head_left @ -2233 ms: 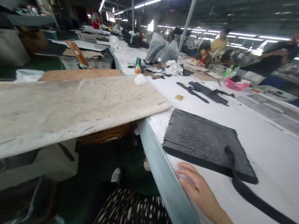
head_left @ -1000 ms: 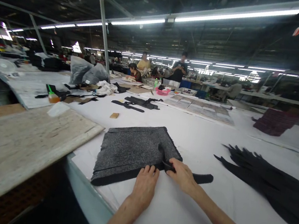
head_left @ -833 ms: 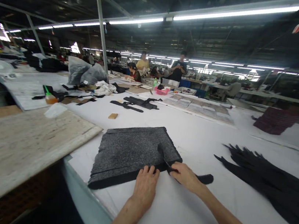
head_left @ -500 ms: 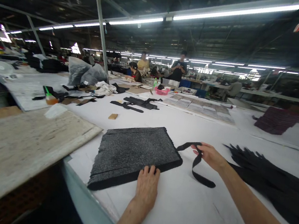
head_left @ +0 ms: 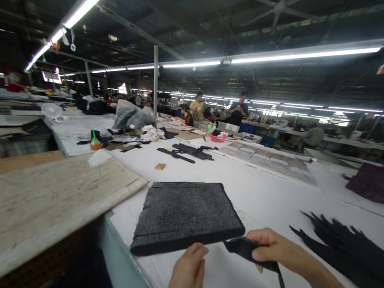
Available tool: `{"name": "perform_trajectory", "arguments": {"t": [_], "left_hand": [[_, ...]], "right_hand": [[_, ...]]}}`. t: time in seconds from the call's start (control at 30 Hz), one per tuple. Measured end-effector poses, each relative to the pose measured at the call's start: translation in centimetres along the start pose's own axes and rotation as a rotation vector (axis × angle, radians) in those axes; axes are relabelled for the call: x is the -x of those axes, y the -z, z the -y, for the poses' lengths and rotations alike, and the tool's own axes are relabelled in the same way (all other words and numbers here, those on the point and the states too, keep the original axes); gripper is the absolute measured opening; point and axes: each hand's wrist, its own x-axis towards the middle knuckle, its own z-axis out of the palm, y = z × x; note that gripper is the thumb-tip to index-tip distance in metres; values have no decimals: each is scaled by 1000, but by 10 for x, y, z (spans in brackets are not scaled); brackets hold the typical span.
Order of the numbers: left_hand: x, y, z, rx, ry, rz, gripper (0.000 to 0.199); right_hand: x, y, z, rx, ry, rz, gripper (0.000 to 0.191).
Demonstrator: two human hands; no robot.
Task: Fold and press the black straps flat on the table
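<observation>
A dark grey ribbed fabric piece (head_left: pixel 191 213), apparently a stack with a black front edge, lies flat on the white-covered table. Just off its front edge is my left hand (head_left: pixel 188 274), its fingers loosely curled and nothing visible in them. My right hand (head_left: pixel 272 250) pinches a black fabric strip (head_left: pixel 242 247) between thumb and fingers, right of the stack's near corner. One end of the strip points toward my left hand; the other hangs down to the table. Farther right lies a bundle of long black strips (head_left: pixel 351 257).
A worn pale board (head_left: pixel 43 209) lies at the left. Beyond the stack are a small tan block (head_left: pixel 160 166), black fabric pieces (head_left: pixel 193 151), an orange bottle (head_left: pixel 95 142) and a pink basket (head_left: pixel 217 137). A maroon stack (head_left: pixel 379 183) stands at the right. People are in the background.
My right hand has drawn the strip away from the stack's right edge and toward me. My left hand has come off the stack's front edge. The view has tilted up and turned left.
</observation>
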Motion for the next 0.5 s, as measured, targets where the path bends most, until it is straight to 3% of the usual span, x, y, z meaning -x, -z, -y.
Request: {"name": "perform_trajectory", "arguments": {"t": [0.13, 0.27, 0.4, 0.5], "left_hand": [[17, 27, 9, 497, 284, 23, 27], [31, 52, 16, 850, 366, 1, 39], [44, 61, 11, 1167, 430, 230, 47], [51, 60, 9, 1253, 474, 366, 48]], "right_hand": [[-11, -29, 13, -78, -61, 210, 41], [-19, -50, 25, -87, -114, 351, 45], [-22, -60, 28, -90, -171, 419, 51], [-24, -61, 24, -77, -213, 442, 54]]}}
